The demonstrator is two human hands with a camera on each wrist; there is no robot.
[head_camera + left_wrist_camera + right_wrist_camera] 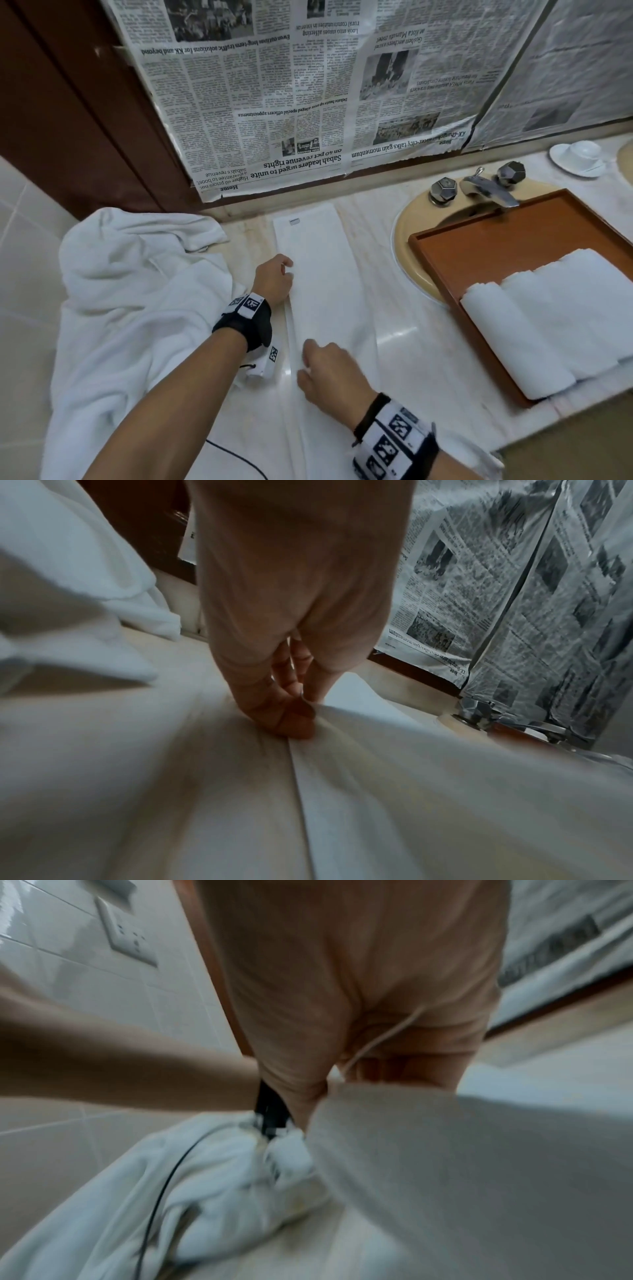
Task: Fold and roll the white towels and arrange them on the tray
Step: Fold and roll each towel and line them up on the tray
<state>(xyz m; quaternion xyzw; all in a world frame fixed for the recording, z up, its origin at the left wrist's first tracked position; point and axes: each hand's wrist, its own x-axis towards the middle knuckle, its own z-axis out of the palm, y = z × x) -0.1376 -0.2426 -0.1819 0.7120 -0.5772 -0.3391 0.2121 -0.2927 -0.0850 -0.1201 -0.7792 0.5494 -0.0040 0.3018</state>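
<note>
A white towel, folded into a long narrow strip, lies on the marble counter and runs away from me. My left hand sits at the strip's left edge, about halfway along; the left wrist view shows its fingertips pinching that towel edge. My right hand is nearer me on the same edge, and in the right wrist view its fingers curl round a raised fold of the towel. The brown tray at the right holds several rolled white towels.
A heap of loose white towels covers the counter's left side. The tray rests over a beige sink with a chrome faucet. A cup and saucer stand at the far right. Newspaper covers the wall behind.
</note>
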